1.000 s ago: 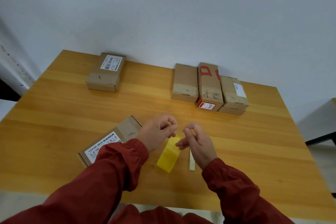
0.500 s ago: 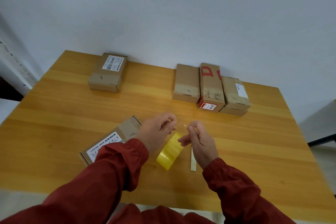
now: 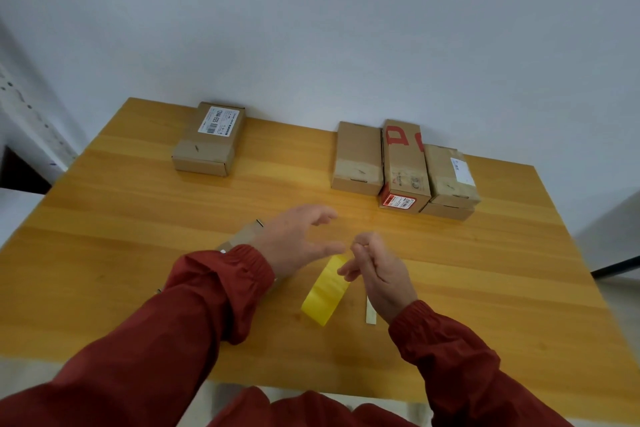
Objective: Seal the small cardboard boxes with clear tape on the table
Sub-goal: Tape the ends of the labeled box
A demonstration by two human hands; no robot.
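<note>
Lettering, a red "D", marks the middle box (image 3: 403, 163); a barcode label (image 3: 217, 120) sits on the far-left box (image 3: 204, 152). Left hand (image 3: 299, 239) spread; right hand (image 3: 379, 270) curled beside the tape roll (image 3: 325, 293), grip unclear.

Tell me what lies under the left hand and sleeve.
A small brown cardboard box on the wooden table; only its far corner shows beyond the left hand. The red sleeve covers the rest, so its flaps cannot be seen.

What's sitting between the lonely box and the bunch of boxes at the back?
Nothing: in the head view, only bare table shows between the lonely box and the bunch of boxes.
</note>
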